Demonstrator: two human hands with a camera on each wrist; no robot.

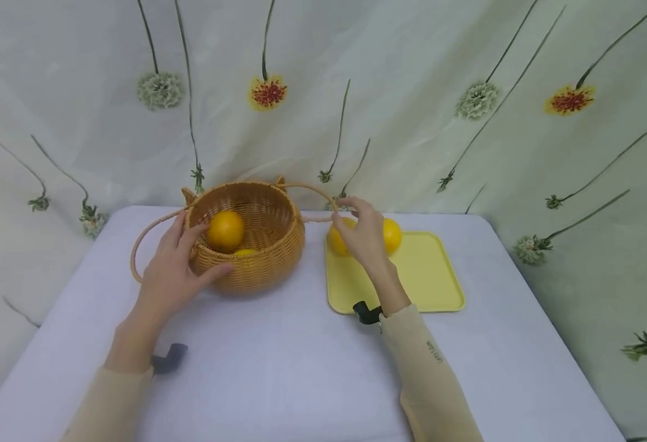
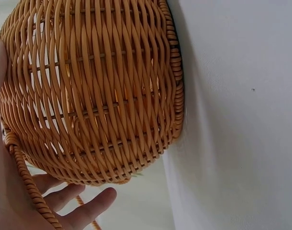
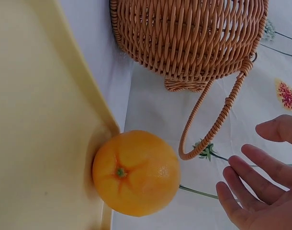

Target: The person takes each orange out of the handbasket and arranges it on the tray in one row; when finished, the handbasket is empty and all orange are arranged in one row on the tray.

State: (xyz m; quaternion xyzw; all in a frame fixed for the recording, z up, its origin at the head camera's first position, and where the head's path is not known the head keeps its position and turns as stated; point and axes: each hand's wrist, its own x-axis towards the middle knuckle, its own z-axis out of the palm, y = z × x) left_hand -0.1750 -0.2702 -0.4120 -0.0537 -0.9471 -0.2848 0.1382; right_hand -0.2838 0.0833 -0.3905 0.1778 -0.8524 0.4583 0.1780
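Note:
My left hand [image 1: 170, 273] spreads along the left side of a round wicker basket [image 1: 257, 270], fingers at the rim and thumb across the front. In the left wrist view, a wicker handle [image 2: 31, 184] crosses the palm and the fingers reach loosely beyond the weave. Inside the basket an orange [image 1: 226, 231] rests near that hand, with part of another low behind the front rim. My right hand [image 1: 364, 236] hovers over the yellow tray [image 1: 406, 282], fingers relaxed near the basket's right handle [image 3: 225, 117]. An orange [image 3: 136, 172] lies at the tray's edge below it.
A second orange [image 1: 392, 236] sits on the tray, just right of my right hand. White cloth [image 1: 279, 368] covers the table, and a flower-print curtain [image 1: 401, 123] hangs behind it. Dark wrist mounts [image 1: 368, 313] stick out beside both sleeves.

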